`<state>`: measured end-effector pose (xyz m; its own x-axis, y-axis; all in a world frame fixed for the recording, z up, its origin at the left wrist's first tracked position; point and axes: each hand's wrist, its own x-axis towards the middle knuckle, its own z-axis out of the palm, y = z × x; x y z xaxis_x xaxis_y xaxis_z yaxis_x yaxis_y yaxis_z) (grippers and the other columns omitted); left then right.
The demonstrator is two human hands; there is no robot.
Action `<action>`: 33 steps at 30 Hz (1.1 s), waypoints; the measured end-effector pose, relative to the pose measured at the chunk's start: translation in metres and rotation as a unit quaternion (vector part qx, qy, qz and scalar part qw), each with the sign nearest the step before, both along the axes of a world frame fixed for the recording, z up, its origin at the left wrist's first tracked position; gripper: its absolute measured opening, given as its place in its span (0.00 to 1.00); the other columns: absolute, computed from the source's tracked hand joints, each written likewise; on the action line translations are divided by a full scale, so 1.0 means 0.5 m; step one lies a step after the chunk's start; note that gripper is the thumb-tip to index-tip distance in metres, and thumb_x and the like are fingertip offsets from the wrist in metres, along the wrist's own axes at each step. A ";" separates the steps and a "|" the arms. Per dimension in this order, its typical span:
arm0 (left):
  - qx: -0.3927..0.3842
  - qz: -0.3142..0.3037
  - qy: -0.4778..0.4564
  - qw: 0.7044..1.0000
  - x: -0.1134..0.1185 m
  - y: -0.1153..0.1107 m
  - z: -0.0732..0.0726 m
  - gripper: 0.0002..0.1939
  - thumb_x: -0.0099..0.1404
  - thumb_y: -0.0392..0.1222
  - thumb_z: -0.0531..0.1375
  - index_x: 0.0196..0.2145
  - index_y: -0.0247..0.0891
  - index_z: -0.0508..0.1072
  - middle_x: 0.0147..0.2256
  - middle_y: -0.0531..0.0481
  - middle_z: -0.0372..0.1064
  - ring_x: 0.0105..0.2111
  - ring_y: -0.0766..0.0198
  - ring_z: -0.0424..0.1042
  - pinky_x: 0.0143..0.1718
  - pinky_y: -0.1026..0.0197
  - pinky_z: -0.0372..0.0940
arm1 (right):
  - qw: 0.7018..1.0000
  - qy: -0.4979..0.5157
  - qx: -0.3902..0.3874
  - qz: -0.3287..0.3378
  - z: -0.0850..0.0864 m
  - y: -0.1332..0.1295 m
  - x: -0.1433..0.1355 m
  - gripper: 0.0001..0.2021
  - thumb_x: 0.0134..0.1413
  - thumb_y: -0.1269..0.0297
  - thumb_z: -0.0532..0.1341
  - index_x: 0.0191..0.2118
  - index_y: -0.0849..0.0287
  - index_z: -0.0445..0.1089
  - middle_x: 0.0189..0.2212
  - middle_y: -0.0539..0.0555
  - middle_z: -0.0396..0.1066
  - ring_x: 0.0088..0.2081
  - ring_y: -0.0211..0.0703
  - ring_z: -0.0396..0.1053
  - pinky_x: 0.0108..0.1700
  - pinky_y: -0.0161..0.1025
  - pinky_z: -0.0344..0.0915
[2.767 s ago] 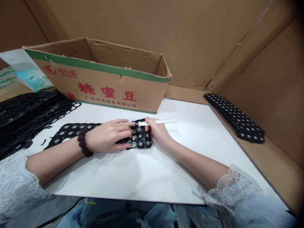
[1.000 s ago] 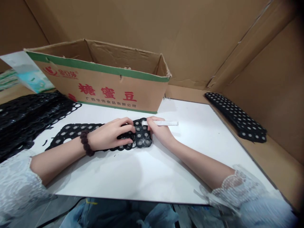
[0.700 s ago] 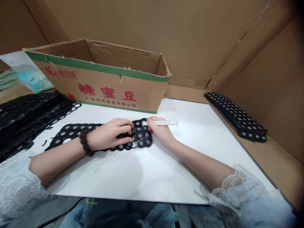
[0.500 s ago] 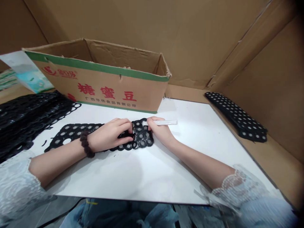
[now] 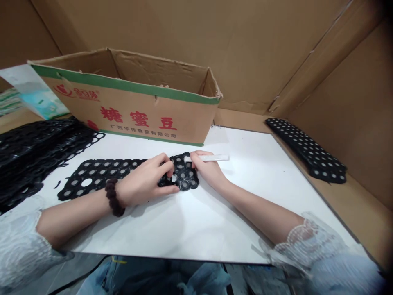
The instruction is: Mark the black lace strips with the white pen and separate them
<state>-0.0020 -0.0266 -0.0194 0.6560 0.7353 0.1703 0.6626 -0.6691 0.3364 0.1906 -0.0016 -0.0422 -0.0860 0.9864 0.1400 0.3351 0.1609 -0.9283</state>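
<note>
Stick [image 5: 216, 157], one, sits gripped in right hand [image 5: 209, 170]; left hand [image 5: 145, 180], half-spread, arches over seemingly one black sheet [image 5: 110, 169].

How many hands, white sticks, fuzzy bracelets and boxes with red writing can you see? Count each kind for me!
Hands: 2 (left hand, right hand)
White stick: 1
Fuzzy bracelet: 1
Box with red writing: 1
Total: 5

I see a flat black sheet [image 5: 104, 164] patterned with rows of round grey spots, one bright white. The slim straight stick [image 5: 215, 157] reads white to me, like the smooth flat surface [image 5: 129, 235]. The open cardboard box [image 5: 138, 106] shows me brown walls, a green band, red and dark lettering. The bumpy wristband [image 5: 114, 197] is dark brown.
</note>
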 end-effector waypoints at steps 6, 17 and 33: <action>-0.039 -0.009 0.040 0.998 -0.016 0.006 0.011 0.09 0.59 0.46 0.53 0.36 0.39 0.62 0.36 0.50 0.59 0.34 0.62 0.63 0.36 0.60 0.59 | 1.000 -0.007 -0.008 0.010 0.003 -0.005 -0.003 0.14 0.50 0.61 0.51 0.17 0.59 0.57 0.17 0.47 0.59 0.23 0.36 0.58 0.29 0.35 0.54; -0.060 -0.036 -0.017 0.997 -0.020 0.010 0.011 0.11 0.62 0.48 0.50 0.37 0.40 0.64 0.39 0.48 0.60 0.41 0.60 0.62 0.44 0.59 0.58 | 0.999 -0.009 0.033 0.007 0.002 -0.006 -0.002 0.14 0.51 0.60 0.51 0.19 0.59 0.58 0.24 0.49 0.63 0.29 0.38 0.61 0.33 0.35 0.56; -0.132 0.035 -0.127 0.982 -0.001 0.053 -0.001 0.15 0.63 0.51 0.47 0.33 0.37 0.62 0.30 0.53 0.61 0.31 0.65 0.62 0.33 0.64 0.58 | 0.966 -0.055 0.244 0.067 0.013 -0.028 -0.011 0.11 0.54 0.68 0.51 0.22 0.59 0.61 0.32 0.53 0.65 0.36 0.37 0.64 0.40 0.37 0.60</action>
<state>-0.0027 0.0000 -0.0198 0.5624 0.8182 0.1196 0.5762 -0.4915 0.6530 0.1850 -0.0156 -0.0359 -0.2502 0.7843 0.5676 0.3736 0.6191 -0.6907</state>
